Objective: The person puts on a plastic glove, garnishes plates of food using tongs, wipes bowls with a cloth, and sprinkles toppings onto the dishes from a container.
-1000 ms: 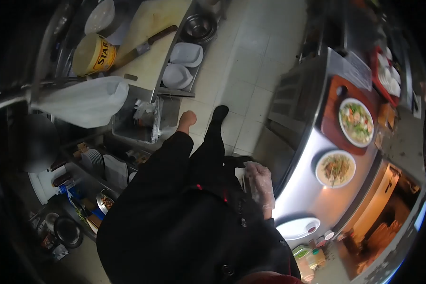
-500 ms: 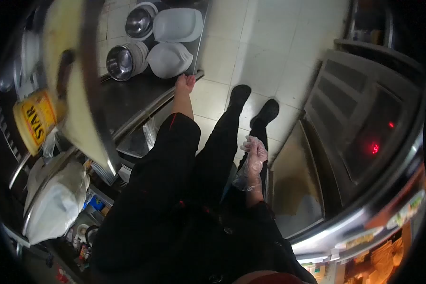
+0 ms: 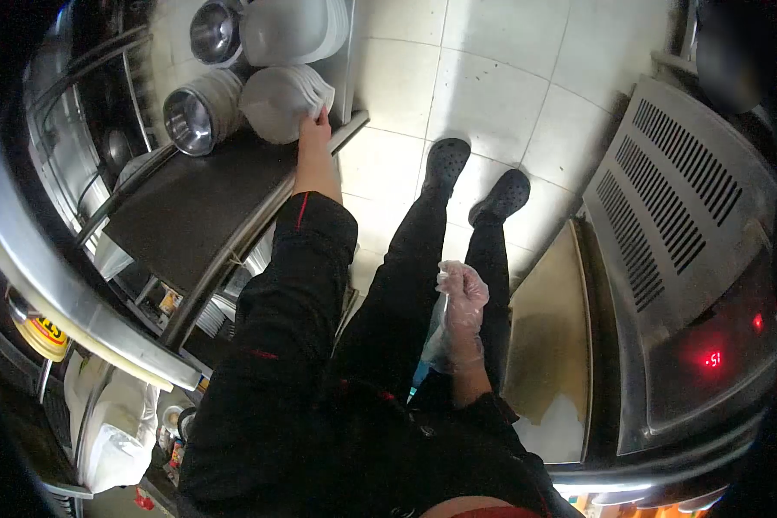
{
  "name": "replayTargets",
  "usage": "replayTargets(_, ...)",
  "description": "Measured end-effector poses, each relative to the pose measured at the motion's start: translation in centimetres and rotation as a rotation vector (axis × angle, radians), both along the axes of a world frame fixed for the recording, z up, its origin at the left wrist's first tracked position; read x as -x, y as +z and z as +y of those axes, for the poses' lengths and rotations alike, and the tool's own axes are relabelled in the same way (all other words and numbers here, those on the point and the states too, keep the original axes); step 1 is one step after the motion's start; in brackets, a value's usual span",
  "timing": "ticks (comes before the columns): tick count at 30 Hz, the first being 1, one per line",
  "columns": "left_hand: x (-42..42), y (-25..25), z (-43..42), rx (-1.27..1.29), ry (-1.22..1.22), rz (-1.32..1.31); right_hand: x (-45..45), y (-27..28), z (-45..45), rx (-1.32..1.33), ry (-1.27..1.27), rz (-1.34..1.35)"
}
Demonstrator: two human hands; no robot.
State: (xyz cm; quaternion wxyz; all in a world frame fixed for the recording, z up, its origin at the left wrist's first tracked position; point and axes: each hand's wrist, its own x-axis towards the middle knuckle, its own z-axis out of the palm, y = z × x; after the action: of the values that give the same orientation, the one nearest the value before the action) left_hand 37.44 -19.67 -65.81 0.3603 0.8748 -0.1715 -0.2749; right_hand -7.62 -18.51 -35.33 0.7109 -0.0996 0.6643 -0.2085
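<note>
White bowls [image 3: 272,104], stacked, touching left hand [image 3: 314,130]

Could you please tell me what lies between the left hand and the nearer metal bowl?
The white bowls lie between the left hand and the metal bowl, as the head view shows.

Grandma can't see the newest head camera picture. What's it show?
A person's bare left hand touches a stack of white dishes on a dark shelf. The right hand, in a clear plastic glove, is near their black trousers.
</note>
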Motion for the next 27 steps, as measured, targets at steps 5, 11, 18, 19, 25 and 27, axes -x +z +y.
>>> replayTargets(5,1.7,0.4,-2.7,0.374,0.609,0.23,0.0,0.4,-1.8,-0.076,-0.046,0.018)
replayTargets(11,5.0,7.3,-7.8,0.79,1.055,0.366,0.3,-0.7,-1.0,-0.118,0.008,-0.029)
replayTargets(18,7.8,9.6,-5.1,0.875,1.197,0.606,1.3,1.0,-1.5,0.011,0.203,0.036)
replayTargets(19,8.9,10.3,-4.5,0.865,1.096,0.628,1.8,1.2,-1.3,0.027,0.211,0.033)
replayTargets(25,16.8,16.2,-0.9,0.668,0.688,0.929,6.2,4.0,-2.7,0.186,0.194,0.114)
replayTargets(27,20.3,19.7,-1.7,0.533,0.674,0.947,7.3,6.2,-4.3,0.239,0.099,0.143)
